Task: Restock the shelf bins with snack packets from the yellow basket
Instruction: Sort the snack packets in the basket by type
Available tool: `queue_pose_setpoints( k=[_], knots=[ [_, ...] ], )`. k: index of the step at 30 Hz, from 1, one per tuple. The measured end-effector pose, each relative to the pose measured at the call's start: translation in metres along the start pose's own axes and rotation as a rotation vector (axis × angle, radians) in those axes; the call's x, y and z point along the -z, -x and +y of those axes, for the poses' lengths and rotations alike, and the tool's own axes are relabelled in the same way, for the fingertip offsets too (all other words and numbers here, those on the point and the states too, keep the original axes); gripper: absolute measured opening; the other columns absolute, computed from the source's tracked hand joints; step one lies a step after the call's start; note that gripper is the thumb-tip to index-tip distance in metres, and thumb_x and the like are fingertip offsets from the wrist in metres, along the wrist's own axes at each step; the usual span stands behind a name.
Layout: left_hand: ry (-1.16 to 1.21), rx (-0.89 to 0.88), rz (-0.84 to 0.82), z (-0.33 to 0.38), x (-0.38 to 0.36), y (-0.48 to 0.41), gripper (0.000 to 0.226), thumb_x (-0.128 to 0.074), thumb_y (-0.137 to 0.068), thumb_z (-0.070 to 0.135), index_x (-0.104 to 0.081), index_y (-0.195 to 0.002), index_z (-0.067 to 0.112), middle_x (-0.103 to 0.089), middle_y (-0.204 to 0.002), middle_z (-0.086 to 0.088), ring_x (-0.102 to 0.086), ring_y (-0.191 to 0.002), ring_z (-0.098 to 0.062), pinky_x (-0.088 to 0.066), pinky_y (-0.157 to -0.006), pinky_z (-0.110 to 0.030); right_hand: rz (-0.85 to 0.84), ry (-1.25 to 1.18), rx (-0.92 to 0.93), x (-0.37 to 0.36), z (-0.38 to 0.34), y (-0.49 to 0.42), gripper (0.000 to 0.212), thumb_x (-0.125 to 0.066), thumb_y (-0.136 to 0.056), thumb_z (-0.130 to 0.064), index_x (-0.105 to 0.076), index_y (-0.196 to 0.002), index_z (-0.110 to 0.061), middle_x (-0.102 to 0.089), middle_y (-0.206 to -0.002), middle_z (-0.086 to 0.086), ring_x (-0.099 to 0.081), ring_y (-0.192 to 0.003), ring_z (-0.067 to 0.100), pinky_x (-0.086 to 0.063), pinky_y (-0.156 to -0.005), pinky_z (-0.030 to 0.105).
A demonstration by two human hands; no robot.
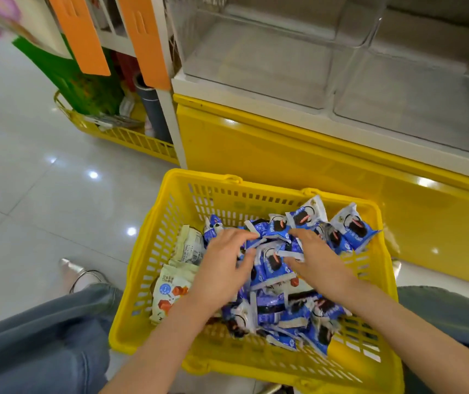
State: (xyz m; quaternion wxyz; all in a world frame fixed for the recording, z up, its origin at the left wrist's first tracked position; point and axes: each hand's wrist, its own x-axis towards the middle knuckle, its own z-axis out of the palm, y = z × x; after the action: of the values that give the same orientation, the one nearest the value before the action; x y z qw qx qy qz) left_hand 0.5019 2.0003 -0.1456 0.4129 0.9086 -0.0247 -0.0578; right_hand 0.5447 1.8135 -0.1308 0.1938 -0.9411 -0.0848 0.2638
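While you reach into the yellow basket (153, 251) | left hand (224, 260) palm-down, fingers curled round blue packets (273, 263) mid-basket | right hand (315, 257) grips likewise

Shop floor: clear shelf bins (270, 66), orange tags (81, 32), yellow basket (256, 362) w/ snack packets (273, 263), glossy tiles (28, 180).

You are wearing the only camera on your head; it is looking forward and steeply down, sitting close above the yellow basket (156, 245), with the shelf bins (256, 89) just ahead.
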Motion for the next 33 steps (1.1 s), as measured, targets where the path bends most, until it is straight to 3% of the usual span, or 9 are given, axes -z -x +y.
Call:
queue_pose_setpoints(
  k=[4,7,9,14,21,24,27,30,33],
  knots=[
    [-0.18,0.121,0.472,-0.05,0.071,-0.002,0.027,-0.05,-0.091,0.008,-0.057,-0.117,0.012,-0.056,-0.116,-0.006,-0.045,-0.108,-0.018,-0.029,-0.091,-0.022,-0.081,-0.106,0.105,-0.038,-0.049,-0.047,0.05,-0.043,-0.099,-0.03,-0.029,-0.143,-0.012,-0.033,-0.147,0.008,-0.046,-0.125,0.023,-0.037,-0.105,0.034],
    [-0.112,0.308,0.439,-0.088,0.086,0.011,0.032,-0.044,-0.096,0.014,-0.05,-0.126,0.009,-0.052,-0.123,-0.01,-0.048,-0.111,-0.023,-0.038,-0.095,-0.033,-0.263,-0.096,-0.01,-0.079,-0.071,-0.079,0.06,-0.038,-0.1,-0.037,-0.017,-0.147,-0.006,-0.023,-0.151,0.013,-0.039,-0.13,0.03,-0.033,-0.107,0.042],
    [0.04,0.37,0.367,-0.098,0.081,0.019,0.031,-0.037,-0.099,0.023,-0.05,-0.126,0.015,-0.058,-0.113,-0.003,-0.055,-0.096,-0.013,-0.042,-0.081,-0.026,-0.318,0.008,-0.107,-0.096,-0.075,-0.091,0.071,-0.039,-0.097,-0.045,-0.013,-0.146,0.0,-0.013,-0.154,0.017,-0.023,-0.14,0.031,-0.028,-0.112,0.043],
    [0.078,0.392,0.359,-0.107,0.072,0.021,0.031,-0.029,-0.1,0.031,-0.05,-0.117,0.017,-0.056,-0.076,0.011,-0.053,-0.068,-0.002,-0.039,-0.057,-0.016,-0.348,0.022,-0.203,-0.119,-0.073,-0.104,0.066,-0.053,-0.089,-0.051,-0.036,-0.132,-0.005,-0.047,-0.127,0.02,-0.044,-0.125,0.034,-0.033,-0.106,0.05],
    [0.13,0.387,0.379,-0.105,0.074,0.021,0.028,-0.033,-0.1,0.03,-0.052,-0.116,0.017,-0.059,-0.085,0.006,-0.056,-0.076,-0.011,-0.044,-0.066,-0.024,-0.27,-0.106,-0.123,-0.114,-0.063,-0.099,0.063,-0.061,-0.089,-0.034,-0.035,-0.139,-0.006,-0.046,-0.138,0.014,-0.048,-0.122,0.028,-0.04,-0.093,0.031],
    [0.077,0.335,0.594,-0.098,0.076,0.025,0.021,-0.042,-0.097,0.013,-0.057,-0.111,0.014,-0.053,-0.1,0.005,-0.05,-0.092,-0.01,-0.04,-0.081,-0.016,-0.132,-0.211,-0.105,-0.092,-0.06,-0.089,0.057,-0.061,-0.089,-0.028,-0.039,-0.136,-0.005,-0.051,-0.134,0.014,-0.053,-0.114,0.026,-0.039,-0.081,0.022],
    [0.085,0.237,0.752,-0.079,0.074,0.025,0.021,-0.044,-0.09,0.001,-0.059,-0.098,0.012,-0.051,-0.093,0.005,-0.045,-0.085,0.002,-0.034,-0.073,-0.005,-0.01,-0.294,-0.045,-0.061,-0.062,-0.072,0.052,-0.061,-0.09,-0.027,-0.042,-0.134,-0.01,-0.059,-0.123,0.004,-0.06,-0.087,0.015,-0.039,-0.066,0.01],
    [0.321,0.268,0.544,-0.052,0.059,0.02,0.02,-0.049,-0.093,0.014,-0.052,-0.109,0.027,-0.049,-0.104,0.012,-0.047,-0.095,0.008,-0.036,-0.076,-0.008,0.063,-0.485,0.03,-0.029,-0.066,-0.051,0.034,-0.061,-0.088,-0.028,-0.049,-0.119,-0.018,-0.059,-0.102,-0.015,-0.06,-0.076,0.002,-0.046,-0.064,0.008],
    [0.401,0.353,0.206,-0.036,0.039,0.02,0.035,-0.046,-0.094,0.04,-0.04,-0.128,0.034,-0.039,-0.125,0.018,-0.038,-0.113,0.004,-0.033,-0.094,-0.017,0.003,-0.812,-0.013,-0.008,-0.072,-0.035,0.039,-0.061,-0.087,-0.031,-0.054,-0.124,-0.019,-0.062,-0.119,-0.004,-0.062,-0.106,0.015,-0.052,-0.089,0.035]
  ],
)
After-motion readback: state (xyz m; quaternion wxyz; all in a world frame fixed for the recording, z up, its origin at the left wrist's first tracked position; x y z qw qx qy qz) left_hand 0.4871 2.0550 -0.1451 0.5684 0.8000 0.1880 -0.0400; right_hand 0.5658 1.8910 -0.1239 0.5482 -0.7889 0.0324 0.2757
